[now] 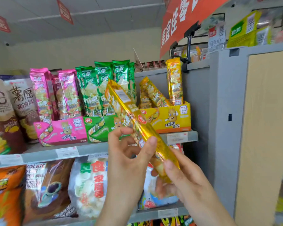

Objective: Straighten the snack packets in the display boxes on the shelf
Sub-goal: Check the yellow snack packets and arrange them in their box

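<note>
Long, slim yellow packet (131, 111), glossy foil, printed with crisps, a red logo and a white label near the top end. Slants in the air before the shelf (55, 152), top end up-left above the green box (101, 128), outside the yellow box (170, 121) behind it. Pinched at mid-length by thumb and fingers of the left grip (129, 157); lower end clamped in the right grip (186, 180).

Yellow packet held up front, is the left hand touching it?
Touching: in the head view the thumb of the left hand lies on the yellow packet, no gap.
</note>
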A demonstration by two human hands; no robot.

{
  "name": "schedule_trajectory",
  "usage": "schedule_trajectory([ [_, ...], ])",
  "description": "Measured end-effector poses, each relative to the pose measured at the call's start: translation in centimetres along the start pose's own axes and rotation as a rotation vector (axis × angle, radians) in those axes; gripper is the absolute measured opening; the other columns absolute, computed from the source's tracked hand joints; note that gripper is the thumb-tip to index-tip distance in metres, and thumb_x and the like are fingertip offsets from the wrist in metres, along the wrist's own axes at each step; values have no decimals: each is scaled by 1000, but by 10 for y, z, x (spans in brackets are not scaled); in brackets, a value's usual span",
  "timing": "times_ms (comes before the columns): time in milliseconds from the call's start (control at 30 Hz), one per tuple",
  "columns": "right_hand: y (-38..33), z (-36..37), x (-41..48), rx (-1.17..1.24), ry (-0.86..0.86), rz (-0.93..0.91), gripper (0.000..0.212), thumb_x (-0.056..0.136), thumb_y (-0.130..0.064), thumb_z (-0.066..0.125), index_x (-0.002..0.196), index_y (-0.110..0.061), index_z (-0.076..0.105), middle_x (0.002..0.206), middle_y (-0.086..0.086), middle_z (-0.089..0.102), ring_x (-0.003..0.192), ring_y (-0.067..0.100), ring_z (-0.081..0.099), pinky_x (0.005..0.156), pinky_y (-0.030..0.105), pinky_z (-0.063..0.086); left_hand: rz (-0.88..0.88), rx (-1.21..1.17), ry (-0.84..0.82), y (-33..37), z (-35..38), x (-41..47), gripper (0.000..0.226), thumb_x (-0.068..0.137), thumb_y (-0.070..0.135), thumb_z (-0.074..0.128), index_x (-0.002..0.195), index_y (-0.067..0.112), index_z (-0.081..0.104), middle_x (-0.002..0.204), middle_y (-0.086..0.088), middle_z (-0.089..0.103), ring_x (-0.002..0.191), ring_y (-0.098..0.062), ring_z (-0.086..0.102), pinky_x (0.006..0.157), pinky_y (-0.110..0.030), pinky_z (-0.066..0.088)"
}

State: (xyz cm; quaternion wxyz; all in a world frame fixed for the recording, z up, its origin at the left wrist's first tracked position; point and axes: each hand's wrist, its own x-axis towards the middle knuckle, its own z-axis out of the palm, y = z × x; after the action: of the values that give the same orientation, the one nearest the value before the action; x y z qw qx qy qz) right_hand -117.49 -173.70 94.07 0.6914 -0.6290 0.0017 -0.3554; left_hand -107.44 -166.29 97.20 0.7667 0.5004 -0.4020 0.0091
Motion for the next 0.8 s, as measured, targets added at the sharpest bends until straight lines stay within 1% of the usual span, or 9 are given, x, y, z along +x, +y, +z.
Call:
schedule_trajectory([
  [133,15,4,-14,148,63,134,69,55,-49,87,116,-20,71,81,20,66,61,28,57,52,29,49,-84,-6,-31,-7,-18,-8,48,65,44,70,100,21,46,67,-5,64,59,-5,59,55,-18,47],
  [200,19,7,-20,151,60,165,78,44,-51,92,112,-20,72,84,24,68,63,30,61,53,29,51,-109,-47,-31,-9,-26,-9,51,63,42,73,102,22,47,67,-1,63,64,-7,61,58,-18,49],
  [267,23,11,-25,109,42,185,71,46,-51,91,110,-27,72,89,23,70,69,30,66,57,28,52,-115,-85,-31,-9,-31,-9,52,62,40,75,104,24,48,67,3,61,66,-8,63,59,-16,49],
  [367,30,18,-33,45,19,199,54,63,-39,79,115,-33,66,96,21,72,80,33,70,65,27,52,-101,-136,-12,-6,-37,-6,52,68,33,85,106,27,50,70,2,60,65,-9,62,58,-18,49],
  [467,36,24,-42,13,-2,219,58,70,-32,76,123,-23,57,103,20,71,88,35,71,71,25,52,-71,-161,39,-2,-44,3,45,72,25,78,108,24,50,71,-2,60,58,-8,58,55,-19,46],
  [567,41,28,-51,-4,-18,226,65,71,-35,81,127,-21,51,108,18,70,96,34,70,81,27,53,-26,-195,52,3,-54,14,36,84,15,74,113,19,52,59,10,53,51,-1,49,52,-13,40],
  [633,43,31,-55,-18,-48,200,55,71,-40,84,119,-32,57,110,17,69,99,34,69,84,26,52,-12,-227,56,9,-58,18,32,83,19,73,110,21,55,60,9,52,51,-1,47,52,-14,40],
  [700,45,35,-58,-14,-40,165,44,72,-35,83,111,-34,62,108,19,68,99,34,69,83,25,53,-7,-253,58,15,-63,19,31,77,25,73,106,24,60,65,6,60,57,-3,55,57,-17,46],
  [800,49,37,-63,-31,24,163,46,66,-35,86,105,-34,63,105,15,69,97,30,69,81,24,54,-43,-287,42,19,-72,20,34,75,28,72,106,17,66,73,9,70,69,-4,65,66,-22,52],
])
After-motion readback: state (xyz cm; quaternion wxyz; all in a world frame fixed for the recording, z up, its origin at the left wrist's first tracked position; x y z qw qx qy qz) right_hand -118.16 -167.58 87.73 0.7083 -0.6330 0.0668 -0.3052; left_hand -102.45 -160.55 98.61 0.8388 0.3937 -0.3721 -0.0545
